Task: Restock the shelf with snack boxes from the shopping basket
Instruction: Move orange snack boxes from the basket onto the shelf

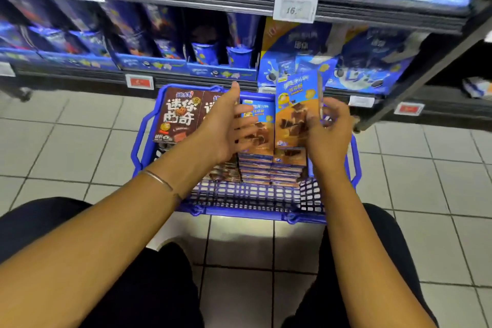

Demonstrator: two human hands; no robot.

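Blue basket (253,196): it sits on the tiled floor (66,141) in front of the shelf (186,0), between the person's knees.
Brown boxes (181,114): they lie flat in the left part of the basket.
Blue and orange stacks (269,168): these snack boxes are piled flat in the right part of the basket.
Held box (295,104): one blue and orange snack box stands upright, lifted above the right stacks and tipped a little. Its top is level with the bottom of the shelf.
Right hand (330,128): the arm reaches forward over the basket. Its fingers curl round the low right edge of the held box and grip it. The hand looks a bit blurry.
Left hand (226,128): the arm stretches out over the brown boxes. The palm faces the held box, the fingers are straight and spread wide, and the thumb points up. It holds nothing.
Bracelet (159,180): a thin band sits on the left wrist.
Shelf goods: blue cookie packs fill the rows, with a white price tag (295,9) on the rail.
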